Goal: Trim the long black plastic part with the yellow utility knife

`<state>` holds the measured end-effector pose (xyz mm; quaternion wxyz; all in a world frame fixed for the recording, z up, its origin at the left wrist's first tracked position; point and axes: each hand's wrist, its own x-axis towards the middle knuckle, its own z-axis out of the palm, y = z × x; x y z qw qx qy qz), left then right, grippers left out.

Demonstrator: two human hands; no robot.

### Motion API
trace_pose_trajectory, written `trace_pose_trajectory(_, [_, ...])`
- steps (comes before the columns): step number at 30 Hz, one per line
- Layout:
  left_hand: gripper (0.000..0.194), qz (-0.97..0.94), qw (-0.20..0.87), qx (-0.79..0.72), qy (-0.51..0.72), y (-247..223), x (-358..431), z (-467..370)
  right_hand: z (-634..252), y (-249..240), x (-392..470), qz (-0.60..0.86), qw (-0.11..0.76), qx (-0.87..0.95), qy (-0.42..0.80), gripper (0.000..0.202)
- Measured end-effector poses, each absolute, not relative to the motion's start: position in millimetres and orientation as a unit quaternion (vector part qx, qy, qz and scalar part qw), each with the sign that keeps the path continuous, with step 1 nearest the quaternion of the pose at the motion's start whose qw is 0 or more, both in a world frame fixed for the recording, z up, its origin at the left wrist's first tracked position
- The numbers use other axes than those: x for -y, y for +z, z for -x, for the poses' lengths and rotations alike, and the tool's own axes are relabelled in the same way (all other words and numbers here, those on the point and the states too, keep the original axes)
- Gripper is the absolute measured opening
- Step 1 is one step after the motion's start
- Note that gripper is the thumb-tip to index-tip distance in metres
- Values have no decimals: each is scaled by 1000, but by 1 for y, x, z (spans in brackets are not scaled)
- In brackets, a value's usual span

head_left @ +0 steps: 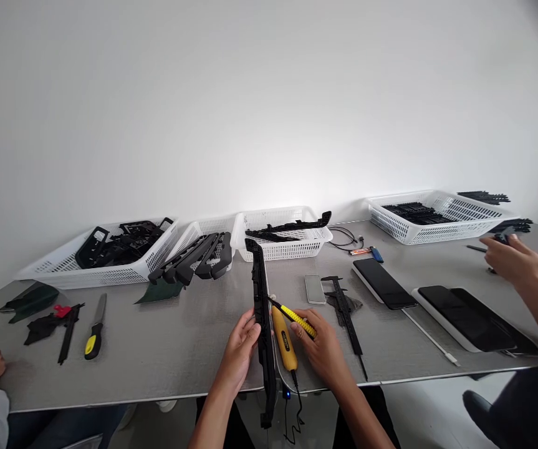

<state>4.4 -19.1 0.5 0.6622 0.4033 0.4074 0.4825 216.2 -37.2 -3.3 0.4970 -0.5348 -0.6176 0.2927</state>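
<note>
Head view. Left hand point(241, 349) gripping a long black plastic part point(263, 299) about mid-length: thumb against its left edge, fingertips on the same side just farther off; any fingers under the part are hidden. Part stands lengthwise, near to far, at the middle of the grey table point(179, 349). Far end reaches well past the fingers; near end hangs past the table's near edge.

Right hand point(321, 343), to the right of the part and apart from it, pinches a yellow ribbed-handled tool point(299, 321) between thumb and curled fingers. Tool slants far-left; its dark tip sits close by the part's right side, contact uncertain.

Between part and right hand: orange-yellow corded tool point(284, 340), cord running off the near edge. Right of the hand: black caliper point(345, 312), with a small grey rectangular piece point(315, 290) just left of its far end.

Far side, centre: white basket point(282, 251) holding similar black pieces point(297, 226). Farther left, dark curved pieces point(203, 259) lean over another basket. Far right: a co-worker's hand point(514, 259) holding a small dark item.
</note>
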Motion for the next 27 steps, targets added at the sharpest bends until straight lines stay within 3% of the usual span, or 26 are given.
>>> trace_pose_trajectory(4, [60,-397,644,-429,493,-2,20,-5,-217,-5,39,546,494,614,285,27])
trace_pose_trajectory(14, [74,-413,644,-442,467,4,25,-6,-218,0,42,541,497,616,285,23])
trace_pose_trajectory(27, [66,-411,663,-403,479,16,26,-9,-218,-2,40,541,508,607,285,24])
